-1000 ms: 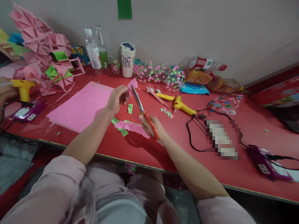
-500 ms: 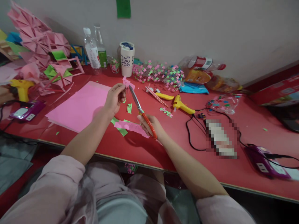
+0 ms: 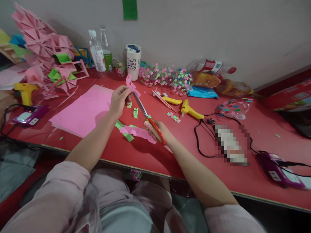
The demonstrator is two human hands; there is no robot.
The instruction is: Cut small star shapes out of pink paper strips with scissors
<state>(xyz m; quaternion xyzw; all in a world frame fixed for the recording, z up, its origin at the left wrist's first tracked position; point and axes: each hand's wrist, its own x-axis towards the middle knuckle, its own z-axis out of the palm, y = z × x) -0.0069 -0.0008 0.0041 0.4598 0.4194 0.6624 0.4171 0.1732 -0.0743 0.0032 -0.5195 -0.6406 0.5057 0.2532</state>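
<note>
My left hand [image 3: 120, 101] is closed in a pinch at a small cut piece of pink paper [image 3: 129, 79], which stands up past the fingertips. My right hand [image 3: 157, 130] grips orange-handled scissors [image 3: 142, 107]. Their blades look nearly closed, with the tips right by the left fingertips and the pink paper. Below the blades lie small green paper scraps [image 3: 135, 113]. A pink paper strip [image 3: 137, 133] crosses a green strip [image 3: 126, 136] under the right hand. Pink paper sheets [image 3: 80, 111] lie left of my left forearm.
Behind stand a patterned cup [image 3: 133, 63] and a clear bottle [image 3: 97, 55]. Paper stars [image 3: 167, 77] spread along the back. To the right lie a yellow cutter [image 3: 172, 100], a yellow glue gun [image 3: 191, 110] with its black cable, and a purple power strip [image 3: 279, 170]. Another person's hand [image 3: 8, 98] is far left.
The pink paper now stands higher above my left fingertips. Both hands stay close together, and the scissors blades remain at the left fingers. The whole view has shifted slightly.
</note>
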